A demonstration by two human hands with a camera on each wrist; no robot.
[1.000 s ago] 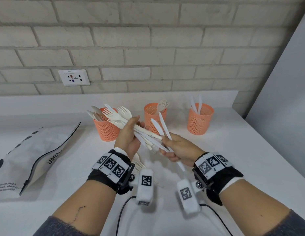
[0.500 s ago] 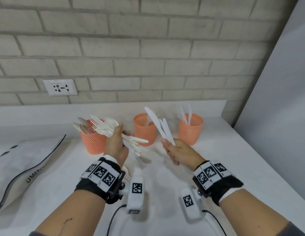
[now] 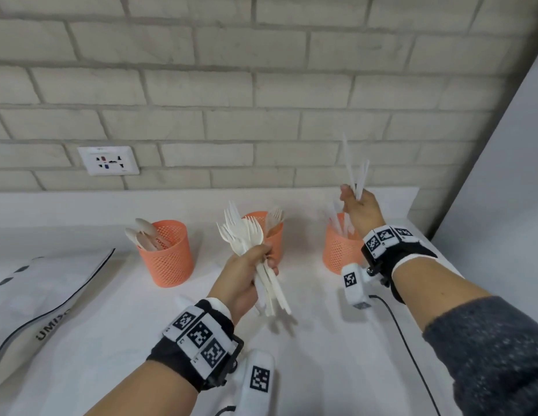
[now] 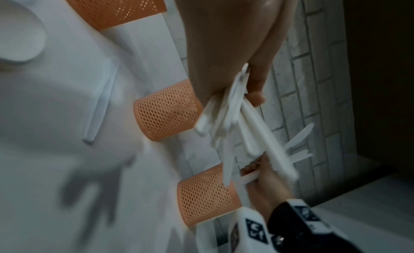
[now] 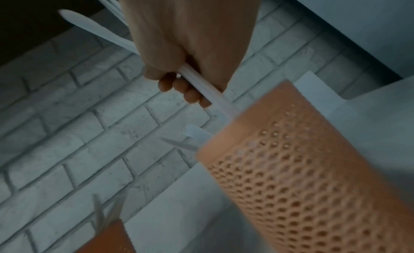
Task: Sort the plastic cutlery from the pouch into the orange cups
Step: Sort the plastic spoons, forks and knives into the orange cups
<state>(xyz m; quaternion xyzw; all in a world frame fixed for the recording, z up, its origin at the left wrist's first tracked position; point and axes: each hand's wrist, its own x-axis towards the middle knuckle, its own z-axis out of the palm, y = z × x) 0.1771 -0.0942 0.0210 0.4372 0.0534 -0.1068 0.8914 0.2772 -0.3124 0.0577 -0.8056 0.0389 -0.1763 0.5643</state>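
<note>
Three orange mesh cups stand in a row near the wall. The left cup [image 3: 168, 259] holds spoons, the middle cup [image 3: 275, 238] a fork, the right cup [image 3: 336, 250] knives. My left hand [image 3: 246, 274] grips a bundle of white forks [image 3: 243, 232] in front of the middle cup, tines up. My right hand [image 3: 359, 210] holds a few white knives [image 3: 356, 172] upright just above the right cup; in the right wrist view the knife handles [image 5: 208, 93] reach that cup's rim [image 5: 257, 118]. The white pouch [image 3: 36, 295] lies at the left.
The white counter [image 3: 126, 340] ends at a brick wall with a socket [image 3: 108, 160]. A grey panel [image 3: 502, 175] rises at the right. A black cable [image 3: 406, 340] trails from my right wrist. One white utensil [image 4: 98, 106] lies loose on the counter.
My right hand pulled the knives out of the shared bundle and carried them right and up, over the right cup. The left hand turned its forks upright.
</note>
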